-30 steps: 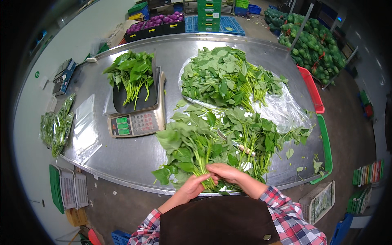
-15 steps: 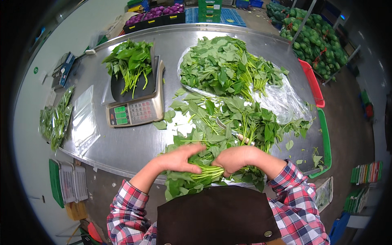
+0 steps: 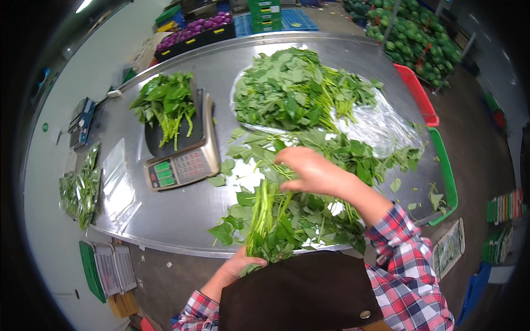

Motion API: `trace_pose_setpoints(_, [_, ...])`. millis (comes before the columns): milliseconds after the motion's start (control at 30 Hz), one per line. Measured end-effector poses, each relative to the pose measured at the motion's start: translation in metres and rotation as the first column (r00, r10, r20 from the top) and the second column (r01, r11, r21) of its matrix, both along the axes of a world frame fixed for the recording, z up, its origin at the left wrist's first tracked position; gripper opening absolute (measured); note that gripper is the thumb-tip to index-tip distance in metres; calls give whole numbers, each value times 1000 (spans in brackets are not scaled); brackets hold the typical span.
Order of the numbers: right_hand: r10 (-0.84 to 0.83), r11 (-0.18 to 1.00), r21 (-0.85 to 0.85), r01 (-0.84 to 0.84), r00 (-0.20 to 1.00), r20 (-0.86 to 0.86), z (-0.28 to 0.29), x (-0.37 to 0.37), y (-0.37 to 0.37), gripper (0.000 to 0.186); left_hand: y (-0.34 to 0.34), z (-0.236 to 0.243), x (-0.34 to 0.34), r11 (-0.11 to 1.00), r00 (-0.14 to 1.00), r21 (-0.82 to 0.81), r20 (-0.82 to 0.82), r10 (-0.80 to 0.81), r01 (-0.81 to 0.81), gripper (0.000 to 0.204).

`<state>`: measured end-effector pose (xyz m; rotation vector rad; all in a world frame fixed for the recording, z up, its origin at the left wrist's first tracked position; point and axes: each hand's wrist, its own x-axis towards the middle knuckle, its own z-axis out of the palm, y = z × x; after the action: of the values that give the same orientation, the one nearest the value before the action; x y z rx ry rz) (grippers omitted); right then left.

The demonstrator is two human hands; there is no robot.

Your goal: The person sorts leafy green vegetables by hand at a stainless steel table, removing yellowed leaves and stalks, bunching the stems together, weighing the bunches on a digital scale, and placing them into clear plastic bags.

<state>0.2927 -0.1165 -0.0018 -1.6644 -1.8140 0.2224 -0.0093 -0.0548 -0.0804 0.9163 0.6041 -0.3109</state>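
Note:
My left hand [image 3: 245,263] is closed round the leafy end of a bunch of leafy greens [image 3: 264,215] at the table's near edge. The bunch stands with its pale green stems pointing away from me. My right hand [image 3: 312,171] is just right of those stem ends, above loose greens [image 3: 353,160]. Its thumb and fingers are curved and apart, slightly blurred, and I see nothing held between them. The spot where a knife lay is covered by this hand. A large heap of greens [image 3: 281,91] lies beyond on clear plastic.
Left on the metal table [image 3: 182,220] stands a scale [image 3: 185,165] with greens [image 3: 168,105] on its tray. Flat plastic bags [image 3: 118,185] and bagged greens [image 3: 80,190] lie farther left. Red [image 3: 417,94] and green crates [image 3: 443,176] line the right edge.
My left hand has moved down and taken hold of the bunch's leafy end; the stems now point away. My right hand has let go of the stems and moved forward over the pile.

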Motion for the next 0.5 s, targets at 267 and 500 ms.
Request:
trace_pose_setpoints(267, [-231,879,-468,-92,777,-586,-8,-98,-31,27,-10,9,-38,861,924,-392,64,378,-325,64])
trace_pose_setpoints(500, [-23,970,-234,-59,943,-331,-43,-38,-24,15,-13,11,-31,936,940,-244,164,298,-254,66])
